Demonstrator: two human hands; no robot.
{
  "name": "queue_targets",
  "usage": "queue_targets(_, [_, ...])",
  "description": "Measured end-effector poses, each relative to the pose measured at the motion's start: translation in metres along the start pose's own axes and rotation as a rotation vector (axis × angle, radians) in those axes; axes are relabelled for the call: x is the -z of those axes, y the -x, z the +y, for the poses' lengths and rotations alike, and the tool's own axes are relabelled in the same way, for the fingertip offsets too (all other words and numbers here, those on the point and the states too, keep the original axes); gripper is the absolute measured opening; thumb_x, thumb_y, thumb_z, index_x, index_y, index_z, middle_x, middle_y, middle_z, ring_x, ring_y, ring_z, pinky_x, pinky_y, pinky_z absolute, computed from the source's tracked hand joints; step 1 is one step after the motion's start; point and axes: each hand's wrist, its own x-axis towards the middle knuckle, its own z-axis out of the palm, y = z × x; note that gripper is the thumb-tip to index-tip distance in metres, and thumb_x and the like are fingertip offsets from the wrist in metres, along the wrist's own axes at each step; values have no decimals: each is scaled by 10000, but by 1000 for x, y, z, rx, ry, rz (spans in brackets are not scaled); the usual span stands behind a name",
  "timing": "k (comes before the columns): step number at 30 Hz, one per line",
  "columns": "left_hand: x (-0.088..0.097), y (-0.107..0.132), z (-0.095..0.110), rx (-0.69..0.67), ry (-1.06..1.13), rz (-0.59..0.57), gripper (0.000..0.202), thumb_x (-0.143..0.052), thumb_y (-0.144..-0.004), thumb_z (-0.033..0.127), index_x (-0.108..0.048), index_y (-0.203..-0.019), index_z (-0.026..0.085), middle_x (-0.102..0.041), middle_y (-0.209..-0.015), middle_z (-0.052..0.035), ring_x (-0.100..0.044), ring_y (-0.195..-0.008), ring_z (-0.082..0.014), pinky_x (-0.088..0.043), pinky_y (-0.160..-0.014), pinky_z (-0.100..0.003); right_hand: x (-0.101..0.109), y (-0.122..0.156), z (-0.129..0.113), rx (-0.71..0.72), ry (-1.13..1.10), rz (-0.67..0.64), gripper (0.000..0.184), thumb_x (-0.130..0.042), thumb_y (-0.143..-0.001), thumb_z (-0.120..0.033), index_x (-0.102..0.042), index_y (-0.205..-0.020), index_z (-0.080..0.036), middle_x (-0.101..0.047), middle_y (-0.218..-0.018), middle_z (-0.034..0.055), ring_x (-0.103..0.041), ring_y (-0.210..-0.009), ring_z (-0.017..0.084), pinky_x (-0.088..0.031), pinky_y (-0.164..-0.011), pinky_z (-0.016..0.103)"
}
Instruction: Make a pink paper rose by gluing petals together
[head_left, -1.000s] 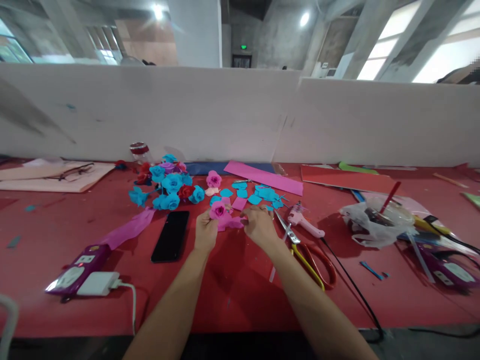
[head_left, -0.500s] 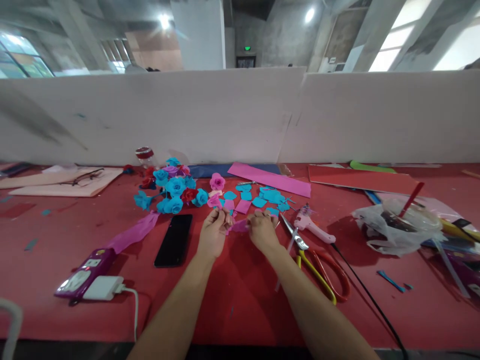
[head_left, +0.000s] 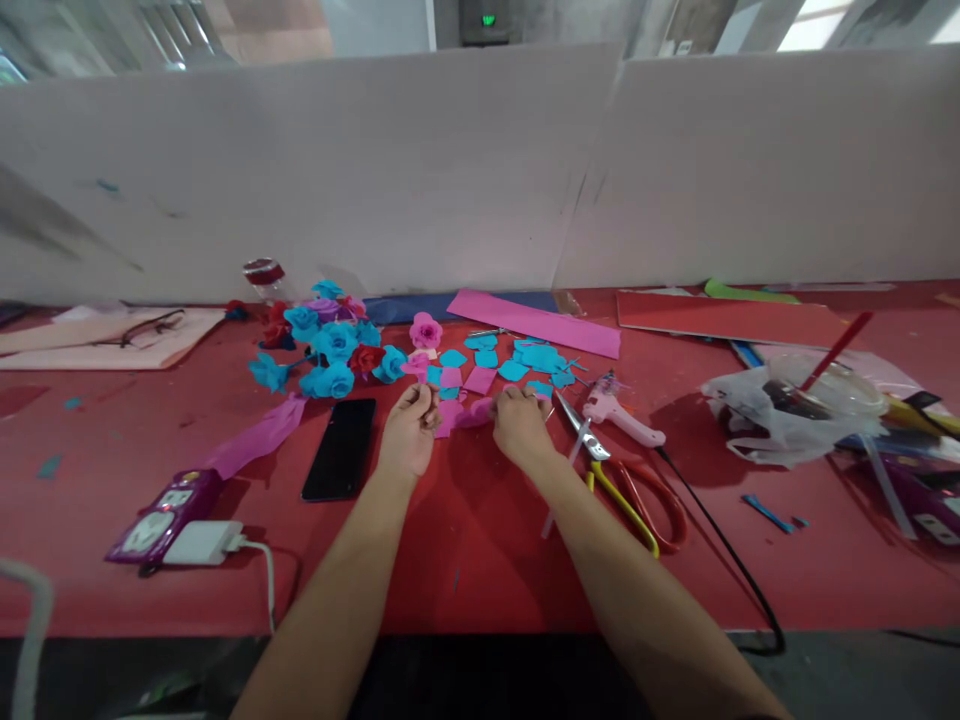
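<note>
My left hand (head_left: 409,430) is closed in a pinch over the red table, just below a small pink paper flower (head_left: 417,365). What its fingertips hold is too small to make out. To its right, my right hand (head_left: 521,425) has its fingers curled down at a pink paper piece (head_left: 477,412), the far end of which they cover. A flat pink paper square (head_left: 448,420) lies between both hands. Beyond them are several blue paper petals (head_left: 536,356), a pink paper square (head_left: 480,380) and a fuller pink flower (head_left: 426,330).
Blue, red and purple paper flowers (head_left: 334,342) stand behind a phone (head_left: 339,450). Scissors (head_left: 600,450) and a pink glue gun (head_left: 621,418) with a black cord lie right of my right hand. A bagged cup (head_left: 806,400) is farther right. At left lies a power strip (head_left: 165,515).
The view has tilted down, so everything sits higher in the picture. My left hand has drawn slightly left, away from the pink paper between the hands. My right hand stays by the pink piece.
</note>
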Motion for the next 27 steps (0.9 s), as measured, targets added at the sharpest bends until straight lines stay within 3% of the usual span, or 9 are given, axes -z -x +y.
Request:
queue_targets(4, [-6, 3, -2, 80, -93, 87, 210, -776, -567, 211, -620, -688, 139, -525, -618, 42, -335, -427, -5, -293, -420, -166, 7, 3, -4, -49, -44, 87, 196, -454, -839, -179, -601, -967, -162, -570, -1069, 130, -441, -1025, 293, -297, -743, 380])
queue_targets(8, [-13, 8, -10, 153, -221, 78, 319, -814, -495, 236, -679, -764, 131, -581, -649, 20, -362, -425, -9, -225, -389, -180, 13, 9, -10, 1, -51, 135, 161, -480, -834, -199, -597, -940, -167, -563, -1073, 120, -430, -1024, 291, -292, -750, 380])
queue_targets(13, [-15, 10, -19, 150, -286, 106, 266, -813, -462, 238, -664, -646, 118, -536, -523, 37, -325, -385, -9, -187, -388, -191, 16, 12, -13, 41, -134, 183, 136, -511, -813, -189, -595, -919, -177, -584, -1051, 102, -439, -1030, 288, -309, -777, 384])
queue_targets(17, [-12, 7, -18, 150, -241, 111, 237, -809, -472, 224, -625, -574, 115, -506, -498, 36, -314, -387, -12, -174, -385, -202, 13, 4, -8, -53, -534, 224, 173, -452, -840, -156, -586, -948, -172, -631, -1008, 95, -497, -1011, 247, -346, -832, 387])
queue_targets(20, [-11, 5, -17, 156, -211, 113, 252, -814, -461, 201, -605, -578, 123, -486, -495, 48, -312, -390, -13, -176, -381, -201, 7, -1, -4, -72, -827, 183, 209, -469, -834, -189, -556, -1023, -162, -656, -941, 70, -583, -873, 173, -424, -768, 315])
queue_targets(23, [-12, 6, -16, 157, -175, 135, 294, -827, -425, 168, -587, -591, 128, -481, -516, 62, -337, -404, -12, -197, -384, -191, 1, -4, -3, -60, -945, 137, 291, -541, -760, -176, -542, -1051, -160, -651, -807, 21, -609, -733, 138, -457, -657, 259])
queue_targets(27, [-14, 7, -15, 156, -168, 167, 290, -829, -453, 198, -589, -596, 119, -473, -499, 67, -336, -399, -7, -218, -392, -187, -1, -5, -3, -84, -1077, 140, 251, -569, -703, -154, -579, -954, -157, -632, -772, 20, -603, -713, 142, -465, -636, 261])
